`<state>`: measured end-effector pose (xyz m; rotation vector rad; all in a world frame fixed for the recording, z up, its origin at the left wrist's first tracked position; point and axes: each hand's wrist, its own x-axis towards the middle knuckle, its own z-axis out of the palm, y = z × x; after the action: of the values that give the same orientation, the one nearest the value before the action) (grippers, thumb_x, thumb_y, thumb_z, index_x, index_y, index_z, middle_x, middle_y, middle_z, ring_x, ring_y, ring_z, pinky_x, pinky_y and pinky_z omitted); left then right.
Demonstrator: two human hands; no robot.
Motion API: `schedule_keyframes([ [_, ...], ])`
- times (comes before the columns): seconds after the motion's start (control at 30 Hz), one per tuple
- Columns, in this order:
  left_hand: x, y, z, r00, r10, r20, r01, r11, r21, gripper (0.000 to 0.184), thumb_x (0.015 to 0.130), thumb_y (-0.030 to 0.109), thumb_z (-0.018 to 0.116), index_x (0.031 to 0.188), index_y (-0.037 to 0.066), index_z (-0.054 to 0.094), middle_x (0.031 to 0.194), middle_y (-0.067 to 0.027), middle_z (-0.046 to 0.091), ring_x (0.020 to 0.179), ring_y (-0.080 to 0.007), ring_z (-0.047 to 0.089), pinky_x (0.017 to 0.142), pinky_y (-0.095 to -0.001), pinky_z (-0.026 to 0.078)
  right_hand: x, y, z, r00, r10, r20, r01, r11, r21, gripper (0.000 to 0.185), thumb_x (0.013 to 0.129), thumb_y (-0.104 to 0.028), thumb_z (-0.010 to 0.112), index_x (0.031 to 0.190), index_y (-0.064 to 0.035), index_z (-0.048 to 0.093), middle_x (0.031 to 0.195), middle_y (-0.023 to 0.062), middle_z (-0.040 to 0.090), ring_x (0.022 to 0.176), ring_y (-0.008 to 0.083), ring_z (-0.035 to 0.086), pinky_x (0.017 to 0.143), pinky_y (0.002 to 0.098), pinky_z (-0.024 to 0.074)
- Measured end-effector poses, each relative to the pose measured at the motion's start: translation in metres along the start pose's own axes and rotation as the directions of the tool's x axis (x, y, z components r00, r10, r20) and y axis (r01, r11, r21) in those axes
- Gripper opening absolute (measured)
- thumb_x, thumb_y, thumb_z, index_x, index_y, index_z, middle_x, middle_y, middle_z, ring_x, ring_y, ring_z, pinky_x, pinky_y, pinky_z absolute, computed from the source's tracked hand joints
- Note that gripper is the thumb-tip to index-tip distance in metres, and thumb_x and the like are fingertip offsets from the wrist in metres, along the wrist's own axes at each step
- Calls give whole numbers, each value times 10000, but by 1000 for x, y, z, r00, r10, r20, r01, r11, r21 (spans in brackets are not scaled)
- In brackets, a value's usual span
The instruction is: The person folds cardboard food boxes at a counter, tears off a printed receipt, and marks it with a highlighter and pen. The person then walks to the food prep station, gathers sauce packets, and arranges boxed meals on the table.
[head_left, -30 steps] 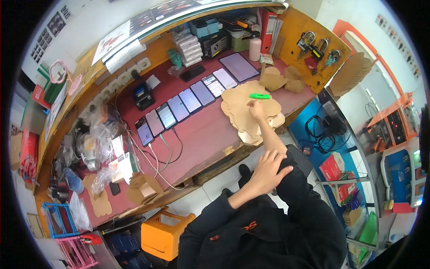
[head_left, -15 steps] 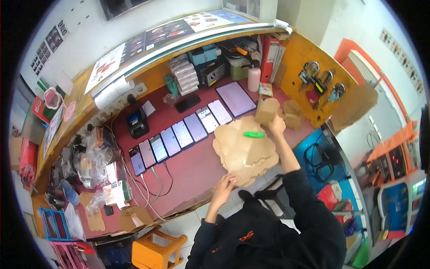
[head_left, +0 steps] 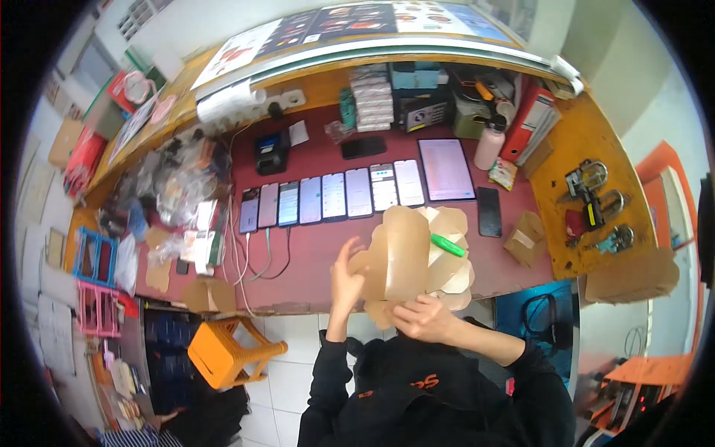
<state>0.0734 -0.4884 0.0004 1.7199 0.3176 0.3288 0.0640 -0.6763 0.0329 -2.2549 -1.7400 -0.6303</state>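
A bent brown cardboard carton (head_left: pixel 407 253) lies between my hands, over a stack of flat cardboard blanks (head_left: pixel 454 281) at the table's near edge. My right hand (head_left: pixel 424 319) is closed on the carton's near edge. To its left, my left hand (head_left: pixel 347 281) is raised with fingers apart, right beside the carton; whether a fingertip touches it I cannot tell. On the stack's right part rests a green marker (head_left: pixel 447 246). A folded cardboard box (head_left: pixel 526 238) stands farther right, next to a dark phone (head_left: pixel 489 211).
Phones with lit screens (head_left: pixel 321 197) lie in a row behind, some with cables. A tablet (head_left: pixel 446 170), pink bottle (head_left: pixel 490 143) and card terminal (head_left: pixel 271 153) are at the back. Plastic-wrapped clutter (head_left: pixel 179 186) fills the left side. An orange stool (head_left: pixel 223 350) stands below; padlocks (head_left: pixel 592 195) hang at right.
My right hand has moved from a folded box at the back right to the near edge, where the bent carton now lies. My left hand has lifted and opened. The view has turned.
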Motion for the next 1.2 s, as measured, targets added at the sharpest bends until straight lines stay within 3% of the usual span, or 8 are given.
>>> schedule_keyframes([
  [0.23, -53, -12, -40, 952, -111, -284, 96, 993, -66, 337, 662, -138, 565, 970, -10, 614, 953, -117, 625, 913, -180, 575, 781, -285, 454, 3, 22, -9, 878, 57, -474, 8, 991, 135, 425, 682, -195, 640, 1096, -120, 581, 1124, 115, 550, 976, 215, 542, 843, 372, 389],
  [0.3, -63, -13, -41, 925, -133, -355, 51, 971, -232, 333, 685, -156, 537, 982, -24, 609, 955, -108, 620, 839, -154, 593, 729, -255, 474, 31, 38, -15, 802, 595, -55, -284, 461, 841, 657, 686, -241, 678, 1278, -114, 423, 1349, 229, 282, 1246, 356, 300, 1001, 439, 251],
  [0.4, -80, -2, -29, 926, -218, -309, 128, 949, -287, 347, 683, -158, 538, 992, -16, 608, 946, -111, 622, 837, -155, 593, 736, -261, 479, 28, 28, 23, 932, 229, 282, -267, -96, 959, 826, 695, -276, 698, 1374, -129, 252, 1428, 216, 17, 1322, 374, 83, 1046, 442, 162],
  [0.53, -105, 2, -4, 957, -268, -112, 191, 870, -454, 331, 743, -94, 546, 1063, -14, 570, 1059, -92, 585, 929, -152, 564, 799, -273, 460, 36, 3, 22, 956, 171, 237, -279, 294, 914, 832, 671, -261, 719, 1359, -100, 281, 1444, 181, -1, 1337, 323, 58, 1044, 436, 182],
  [0.73, -155, -10, -30, 965, -244, -99, 99, 685, -722, 352, 780, -26, 564, 1130, -13, 530, 1127, -95, 556, 987, -168, 547, 847, -290, 440, 6, -14, 42, 876, 352, 329, -386, 104, 917, 759, 674, -220, 721, 1332, -134, 352, 1433, 205, 5, 1326, 354, 85, 1049, 445, 182],
  [0.83, -173, 14, -30, 940, -340, -35, 295, 857, -422, 390, 781, 74, 625, 1143, -12, 507, 1102, -89, 575, 891, -200, 586, 793, -296, 469, 15, -26, 24, 867, 278, 414, -443, 46, 896, 702, 700, -215, 692, 1320, -134, 373, 1428, 229, 1, 1324, 372, 80, 1048, 447, 186],
  [0.97, -178, 24, -22, 990, -88, -109, 102, 986, 133, 374, 806, 47, 554, 1159, -39, 468, 1010, -226, 578, 904, -261, 583, 793, -313, 441, 26, -25, 9, 967, 63, 245, -178, 858, 481, 580, 774, -216, 578, 1301, -65, 387, 1434, 191, 147, 1328, 336, 137, 1052, 406, 169],
  [1.2, -184, 25, -29, 998, 18, -60, -13, 997, 74, 390, 781, -42, 501, 1166, 9, 459, 1047, -166, 589, 961, -295, 576, 804, -325, 434, 25, -31, 13, 902, -12, 432, -405, 326, 854, 349, 803, -95, 528, 1139, -3, 501, 1075, 181, 578, 1012, 324, 547, 846, 363, 417],
])
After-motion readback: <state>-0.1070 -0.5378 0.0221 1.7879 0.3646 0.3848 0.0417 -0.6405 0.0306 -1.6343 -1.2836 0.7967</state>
